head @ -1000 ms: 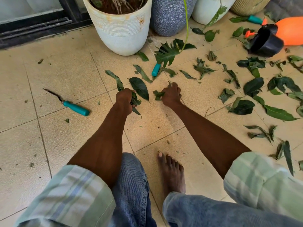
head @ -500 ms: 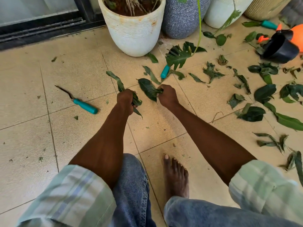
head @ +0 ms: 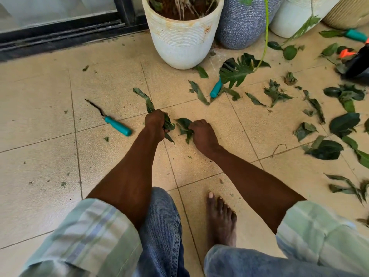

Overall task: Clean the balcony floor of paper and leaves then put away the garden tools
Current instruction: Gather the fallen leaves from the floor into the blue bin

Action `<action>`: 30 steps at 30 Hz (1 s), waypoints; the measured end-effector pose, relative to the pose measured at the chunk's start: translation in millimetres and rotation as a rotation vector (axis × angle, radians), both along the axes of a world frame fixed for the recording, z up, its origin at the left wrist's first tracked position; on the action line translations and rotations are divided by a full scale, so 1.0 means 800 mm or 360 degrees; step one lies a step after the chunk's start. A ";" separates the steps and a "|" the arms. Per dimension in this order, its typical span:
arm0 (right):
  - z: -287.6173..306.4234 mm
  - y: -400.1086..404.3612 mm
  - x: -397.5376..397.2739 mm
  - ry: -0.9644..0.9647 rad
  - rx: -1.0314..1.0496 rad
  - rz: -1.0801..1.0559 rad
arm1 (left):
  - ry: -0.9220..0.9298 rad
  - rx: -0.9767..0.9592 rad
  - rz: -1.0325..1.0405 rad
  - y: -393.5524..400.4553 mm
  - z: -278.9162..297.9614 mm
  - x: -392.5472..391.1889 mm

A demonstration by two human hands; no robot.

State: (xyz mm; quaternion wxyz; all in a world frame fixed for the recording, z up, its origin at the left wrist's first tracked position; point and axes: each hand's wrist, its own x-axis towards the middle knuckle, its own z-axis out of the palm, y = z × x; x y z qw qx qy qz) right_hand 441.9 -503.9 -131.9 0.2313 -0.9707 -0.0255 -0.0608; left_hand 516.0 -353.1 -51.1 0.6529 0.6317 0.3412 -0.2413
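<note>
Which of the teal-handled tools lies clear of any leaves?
The teal-handled tool left of the left hand, its dark blade fully exposed; leaves overlap the other two.

A second on, the right hand (head: 203, 134) has left the patch of tile near the teal-handled tool (head: 216, 89) and drawn back toward the person, closing on the left hand (head: 155, 121); the large dark leaf (head: 184, 126) that lay flat on the floor between the two hands is now lifted and crumpled in the right hand's fingers, held just beside the left hand's bunch of leaves (head: 148, 104); that bunch has tilted, its long leaf pointing up and away to the left; the camera has shifted, bringing the white pot (head: 182, 41) further into the frame's centre.
</note>
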 end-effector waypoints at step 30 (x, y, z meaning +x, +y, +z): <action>0.020 -0.011 0.033 0.0177 0.0522 -0.0475 | 0.0070 -0.0217 0.0082 -0.009 -0.018 -0.001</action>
